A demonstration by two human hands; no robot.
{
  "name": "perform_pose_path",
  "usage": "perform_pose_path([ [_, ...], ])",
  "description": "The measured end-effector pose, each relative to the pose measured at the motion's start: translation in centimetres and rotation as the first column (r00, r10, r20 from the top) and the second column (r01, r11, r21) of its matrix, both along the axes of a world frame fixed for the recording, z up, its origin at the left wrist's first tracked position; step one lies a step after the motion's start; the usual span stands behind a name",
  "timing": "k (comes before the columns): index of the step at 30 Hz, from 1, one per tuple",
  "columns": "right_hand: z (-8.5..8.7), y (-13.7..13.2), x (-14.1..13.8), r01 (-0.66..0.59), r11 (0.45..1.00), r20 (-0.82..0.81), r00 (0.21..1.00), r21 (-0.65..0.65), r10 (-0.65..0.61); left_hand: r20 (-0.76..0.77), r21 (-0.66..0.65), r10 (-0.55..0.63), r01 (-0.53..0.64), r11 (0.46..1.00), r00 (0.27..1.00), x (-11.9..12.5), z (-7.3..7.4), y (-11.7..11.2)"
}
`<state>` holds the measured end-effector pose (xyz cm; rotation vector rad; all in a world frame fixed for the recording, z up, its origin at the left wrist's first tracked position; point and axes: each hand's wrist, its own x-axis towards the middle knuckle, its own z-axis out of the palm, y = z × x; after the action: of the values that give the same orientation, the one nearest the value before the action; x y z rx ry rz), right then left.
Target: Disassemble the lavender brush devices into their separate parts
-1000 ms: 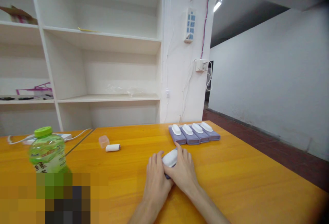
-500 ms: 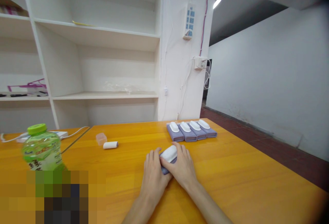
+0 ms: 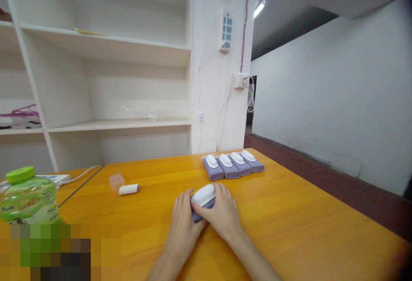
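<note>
Both hands close around a grey-purple block with a white rounded top (image 3: 204, 194), low over the front of the wooden table. On its left side my left hand (image 3: 184, 223) grips it, the fingers partly behind it. From the right my right hand (image 3: 224, 214) holds it too, thumb across the near side and fingers on the white piece. Beyond my hands, several similar grey-purple blocks (image 3: 229, 172) lie side by side, each with a white rounded piece on top.
On the wooden table (image 3: 289, 229), a white cylinder (image 3: 128, 189) lies by a translucent pinkish box (image 3: 116, 181). A green-capped bottle (image 3: 28, 197) stands at the left, before a white power strip (image 3: 59, 180) with a cable. White shelves (image 3: 138, 124) stand behind.
The view has swung slightly right, shifting everything left in the picture. Both hands keep hold of the block, whose white top shows a little more fully now.
</note>
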<state>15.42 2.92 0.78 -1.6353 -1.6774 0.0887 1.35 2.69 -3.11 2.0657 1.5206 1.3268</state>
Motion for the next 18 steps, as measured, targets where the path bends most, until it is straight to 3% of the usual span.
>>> perform_pose_path([
  [18, -0.63, 0.74, -0.31, 0.082, 0.995, -0.025, 0.996, 0.05, -0.081, 0.034, -0.029, -0.053, 0.054, 0.998, 0.998, 0.03, -0.16, 0.18],
])
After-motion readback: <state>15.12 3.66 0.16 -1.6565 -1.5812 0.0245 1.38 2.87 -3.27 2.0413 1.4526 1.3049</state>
